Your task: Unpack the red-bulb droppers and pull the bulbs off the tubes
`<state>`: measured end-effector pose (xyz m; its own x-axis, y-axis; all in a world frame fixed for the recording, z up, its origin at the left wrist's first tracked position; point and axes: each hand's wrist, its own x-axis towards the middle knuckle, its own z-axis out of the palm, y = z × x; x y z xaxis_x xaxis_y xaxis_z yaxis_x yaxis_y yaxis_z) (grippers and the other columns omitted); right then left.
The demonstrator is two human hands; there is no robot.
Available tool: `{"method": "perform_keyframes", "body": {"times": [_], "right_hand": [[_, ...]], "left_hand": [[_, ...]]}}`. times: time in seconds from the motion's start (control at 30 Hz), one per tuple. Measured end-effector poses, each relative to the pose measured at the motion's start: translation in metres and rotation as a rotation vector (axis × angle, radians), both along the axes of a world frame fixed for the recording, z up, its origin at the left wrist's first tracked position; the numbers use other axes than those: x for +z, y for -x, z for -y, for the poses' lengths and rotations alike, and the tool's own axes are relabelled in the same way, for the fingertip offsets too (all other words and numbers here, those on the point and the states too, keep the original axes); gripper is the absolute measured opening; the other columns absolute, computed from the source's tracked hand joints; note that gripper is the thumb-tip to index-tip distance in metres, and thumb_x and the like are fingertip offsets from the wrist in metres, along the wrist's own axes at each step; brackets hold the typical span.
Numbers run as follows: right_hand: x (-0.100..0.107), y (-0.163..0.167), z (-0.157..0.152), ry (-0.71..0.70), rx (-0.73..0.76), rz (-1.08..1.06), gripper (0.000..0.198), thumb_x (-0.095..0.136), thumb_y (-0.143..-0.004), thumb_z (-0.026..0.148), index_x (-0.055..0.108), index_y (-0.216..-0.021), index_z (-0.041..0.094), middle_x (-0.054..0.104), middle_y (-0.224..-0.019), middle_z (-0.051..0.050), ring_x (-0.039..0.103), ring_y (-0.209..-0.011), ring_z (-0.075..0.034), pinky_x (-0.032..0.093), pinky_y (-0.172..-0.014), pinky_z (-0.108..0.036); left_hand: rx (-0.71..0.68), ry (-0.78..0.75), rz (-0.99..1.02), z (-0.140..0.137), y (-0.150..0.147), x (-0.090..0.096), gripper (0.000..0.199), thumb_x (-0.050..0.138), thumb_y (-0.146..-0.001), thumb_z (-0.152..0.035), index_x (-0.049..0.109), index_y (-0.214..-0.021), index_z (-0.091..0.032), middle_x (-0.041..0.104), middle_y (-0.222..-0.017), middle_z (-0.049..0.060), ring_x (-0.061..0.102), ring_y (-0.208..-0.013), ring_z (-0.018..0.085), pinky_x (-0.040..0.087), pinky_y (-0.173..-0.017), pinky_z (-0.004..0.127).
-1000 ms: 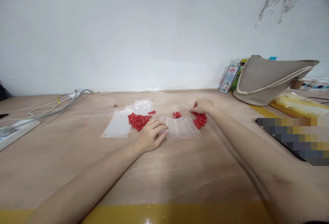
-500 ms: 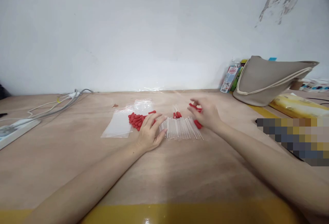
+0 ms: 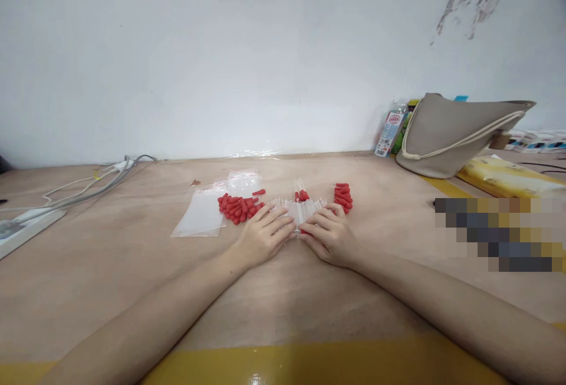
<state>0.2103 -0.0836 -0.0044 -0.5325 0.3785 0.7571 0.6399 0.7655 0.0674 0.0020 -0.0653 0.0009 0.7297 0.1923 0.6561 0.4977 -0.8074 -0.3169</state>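
Note:
A row of clear thin tubes (image 3: 300, 211) lies side by side on the table, partly covered by both hands. My left hand (image 3: 265, 233) rests over the row's left part, fingers stretched out on the tubes. My right hand (image 3: 332, 236) lies over the right part with its fingers curled, and a bit of a red rubber bulb shows under its fingertips. Left of the row is a heap of red rubber bulbs (image 3: 234, 208); a smaller group of red bulbs (image 3: 343, 196) lies to the right. Behind the row, a few tubes with red bulbs (image 3: 302, 196) lie together.
Clear zip bags (image 3: 198, 214) lie left of the heap. Cables (image 3: 97, 187) and a power strip (image 3: 35, 226) are at the far left. A grey bag (image 3: 455, 131), a bottle (image 3: 390, 131) and a yellow packet (image 3: 508, 177) stand or lie at the right.
My right hand has come down and left from above the right-hand bulbs onto the tubes, a red bulb in its fingers. My left hand has flattened further over the tubes.

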Motion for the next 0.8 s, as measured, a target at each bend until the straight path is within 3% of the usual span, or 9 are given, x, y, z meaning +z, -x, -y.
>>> {"method": "perform_keyframes", "body": {"times": [0.17,0.5,0.67,0.8], "right_hand": [[-0.002,0.002,0.001,-0.028,-0.013,0.011,0.009,0.056,-0.082,0.028,0.062,-0.080,0.022,0.064,-0.070,0.002,0.054,-0.073,-0.013,0.028,-0.084,-0.036],[0.000,-0.002,0.004,-0.147,0.023,0.046,0.010,0.055,-0.082,0.025,0.064,-0.082,0.020,0.065,-0.066,0.002,0.050,-0.064,-0.011,0.029,-0.066,-0.032],[-0.003,-0.017,0.000,-0.111,0.013,-0.024,0.009,0.056,-0.081,0.020,0.065,-0.078,0.020,0.065,-0.067,0.000,0.052,-0.063,-0.011,0.032,-0.063,-0.030],[-0.003,-0.029,-0.011,-0.006,0.009,-0.231,0.010,0.059,-0.080,0.024,0.067,-0.086,0.021,0.065,-0.074,-0.003,0.054,-0.064,-0.012,0.039,-0.060,-0.028]], "left_hand": [[-0.002,-0.004,-0.029,0.003,-0.003,0.000,0.011,0.052,-0.084,-0.018,0.061,-0.090,-0.018,0.068,-0.099,0.002,0.058,-0.103,0.020,0.036,-0.100,0.044],[-0.019,0.031,-0.008,0.010,0.000,0.006,0.012,0.050,-0.084,-0.015,0.061,-0.082,-0.019,0.070,-0.088,0.000,0.060,-0.101,0.018,0.018,-0.109,0.053],[0.016,0.049,0.046,0.003,0.020,0.006,0.011,0.052,-0.082,-0.013,0.061,-0.087,-0.018,0.069,-0.090,0.002,0.060,-0.098,0.020,0.030,-0.102,0.051],[0.081,0.103,0.117,-0.003,0.027,-0.002,0.016,0.052,-0.083,-0.016,0.060,-0.096,-0.018,0.064,-0.091,0.006,0.060,-0.079,0.016,0.050,-0.071,0.032]]}}
